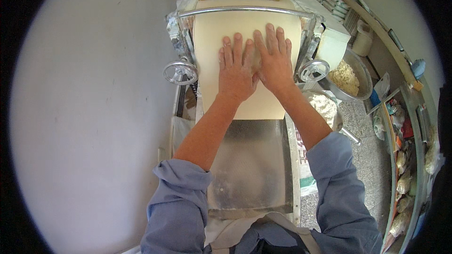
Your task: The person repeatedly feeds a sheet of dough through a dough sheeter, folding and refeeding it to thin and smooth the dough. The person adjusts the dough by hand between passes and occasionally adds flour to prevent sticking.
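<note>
A wide, smooth sheet of pale dough [215, 81] hangs over a dough sheeter, passing beneath its metal crossbar [243, 8]. My left hand [237, 68] lies flat on the sheet, fingers spread and pointing at the bar. Beside it, my right hand [276, 60] also rests palm down on the dough, and the two thumbs meet or nearly meet. Neither hand grips anything. Below the sheet's straight lower edge, a floury metal tray [250, 162] slopes toward my apron.
Handwheels [180, 72] [313, 70] flank the rollers. On the right stand a metal bowl of crumbly dough [344, 77] and a pan of flour [323, 107] with its handle sticking out. Shelves with bagged goods [402, 183] line the right side. A plain wall [88, 113] runs close on the left.
</note>
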{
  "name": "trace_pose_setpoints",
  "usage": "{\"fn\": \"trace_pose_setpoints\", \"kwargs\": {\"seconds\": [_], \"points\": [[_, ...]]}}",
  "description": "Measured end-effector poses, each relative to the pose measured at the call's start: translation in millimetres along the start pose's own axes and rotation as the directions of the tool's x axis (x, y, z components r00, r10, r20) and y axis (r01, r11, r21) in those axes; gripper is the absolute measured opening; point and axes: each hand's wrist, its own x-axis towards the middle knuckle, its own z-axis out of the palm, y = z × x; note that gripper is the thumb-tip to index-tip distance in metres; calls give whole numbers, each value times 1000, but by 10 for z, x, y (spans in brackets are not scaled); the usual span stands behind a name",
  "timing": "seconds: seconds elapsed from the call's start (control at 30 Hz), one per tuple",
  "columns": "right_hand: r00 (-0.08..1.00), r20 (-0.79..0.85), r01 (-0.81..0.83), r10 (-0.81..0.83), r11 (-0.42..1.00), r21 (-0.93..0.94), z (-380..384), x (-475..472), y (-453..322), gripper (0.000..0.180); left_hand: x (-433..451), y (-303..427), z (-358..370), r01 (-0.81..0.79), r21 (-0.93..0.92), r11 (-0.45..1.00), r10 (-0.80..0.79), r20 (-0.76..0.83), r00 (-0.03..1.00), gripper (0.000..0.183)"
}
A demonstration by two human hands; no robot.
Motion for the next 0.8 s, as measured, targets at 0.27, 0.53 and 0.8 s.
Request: {"fn": "trace_pose_setpoints", "kwargs": {"seconds": [0.27,0.53,0.8], "points": [[1000,3,13,-13,999,-48,115,-246,-15,78,-279,1,164,-17,-34,999,17,3,1000,86],[960,256,26,-116,944,329,496,-1565,-98,70,-1664,-183,442,174,-90,981,-126,391,912,78],[964,161,133,-213,906,401,1049,-1704,6,60,-1820,-481,886,214,-239,947,-165,210,964,70]]}}
